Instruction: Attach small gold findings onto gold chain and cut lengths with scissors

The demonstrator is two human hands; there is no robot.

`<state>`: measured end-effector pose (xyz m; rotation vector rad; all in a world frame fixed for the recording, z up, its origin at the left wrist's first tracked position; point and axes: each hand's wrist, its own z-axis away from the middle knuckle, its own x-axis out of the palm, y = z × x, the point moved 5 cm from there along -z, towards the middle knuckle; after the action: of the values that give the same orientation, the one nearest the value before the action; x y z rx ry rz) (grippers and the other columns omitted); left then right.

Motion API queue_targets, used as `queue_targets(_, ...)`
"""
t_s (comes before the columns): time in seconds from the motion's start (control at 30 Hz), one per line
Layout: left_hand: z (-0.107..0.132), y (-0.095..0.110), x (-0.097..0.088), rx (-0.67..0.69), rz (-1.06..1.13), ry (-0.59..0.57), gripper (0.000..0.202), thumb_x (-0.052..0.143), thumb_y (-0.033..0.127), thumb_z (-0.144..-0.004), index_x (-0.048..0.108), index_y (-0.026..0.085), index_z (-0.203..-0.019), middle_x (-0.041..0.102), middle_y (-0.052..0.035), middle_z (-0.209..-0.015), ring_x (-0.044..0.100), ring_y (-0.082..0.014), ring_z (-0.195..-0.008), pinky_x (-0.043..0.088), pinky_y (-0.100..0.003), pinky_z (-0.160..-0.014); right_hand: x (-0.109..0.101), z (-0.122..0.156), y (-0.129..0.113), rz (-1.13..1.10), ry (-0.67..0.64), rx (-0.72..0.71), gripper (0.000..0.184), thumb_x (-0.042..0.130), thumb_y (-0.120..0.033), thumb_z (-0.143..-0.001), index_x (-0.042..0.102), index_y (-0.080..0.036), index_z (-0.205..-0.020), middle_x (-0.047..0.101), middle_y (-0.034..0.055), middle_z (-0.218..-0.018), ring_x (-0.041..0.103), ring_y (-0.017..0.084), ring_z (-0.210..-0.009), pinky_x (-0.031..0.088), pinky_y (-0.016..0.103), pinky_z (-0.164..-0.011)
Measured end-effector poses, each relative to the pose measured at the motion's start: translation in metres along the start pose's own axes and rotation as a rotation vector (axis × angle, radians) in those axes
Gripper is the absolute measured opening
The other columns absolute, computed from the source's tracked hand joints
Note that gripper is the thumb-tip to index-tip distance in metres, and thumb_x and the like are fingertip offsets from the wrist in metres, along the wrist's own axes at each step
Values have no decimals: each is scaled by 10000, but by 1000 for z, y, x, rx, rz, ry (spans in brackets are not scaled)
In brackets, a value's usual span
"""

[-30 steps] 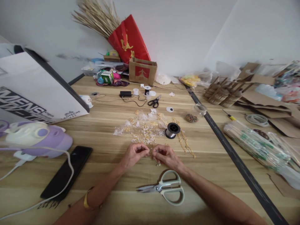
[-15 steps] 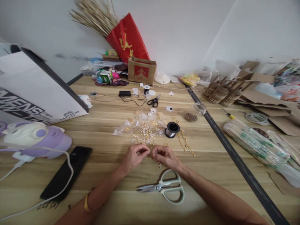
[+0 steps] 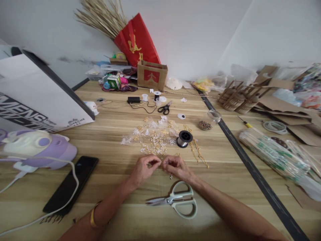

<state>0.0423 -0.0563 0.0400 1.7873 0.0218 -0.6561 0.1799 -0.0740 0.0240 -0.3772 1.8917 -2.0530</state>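
My left hand (image 3: 147, 167) and my right hand (image 3: 176, 167) face each other just above the table, thumbs and fingertips pinched, with a narrow gap between them. Whatever each pinch holds is too small to name. A small shiny charm (image 3: 171, 176) hangs below my right fingers. Beyond the hands lie scattered clear and gold beads (image 3: 155, 143) with small plastic bags (image 3: 127, 139) among them. A black spool of thin wire (image 3: 184, 139) stands past my right hand, and gold chains (image 3: 197, 150) lie beside it. Scissors with pale handles (image 3: 175, 200) rest partly open, nearer to me.
On the left are a black phone (image 3: 71, 185), a purple-and-white device (image 3: 42, 149) with a white cable, and a large white box (image 3: 40, 97). Black scissors (image 3: 165, 107) and a bowl of beads (image 3: 205, 125) sit farther back. A dark strip (image 3: 245, 157) crosses the right side, beside packaged sticks (image 3: 273, 155).
Almost nothing differs. Both hands keep their pinched pose in the same place, and the things on the table stay where they were.
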Motion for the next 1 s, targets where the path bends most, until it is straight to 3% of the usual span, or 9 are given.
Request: queue_targets(1.0, 1, 1, 0, 103, -48, 39, 118, 561, 157, -777, 652, 135, -705, 666, -43, -674, 607, -141, -633, 459, -217, -607, 2, 0, 0, -18, -22, 29, 281, 610, -402, -752, 549, -140, -670, 496, -25, -562, 415, 70, -470, 311, 189, -449)
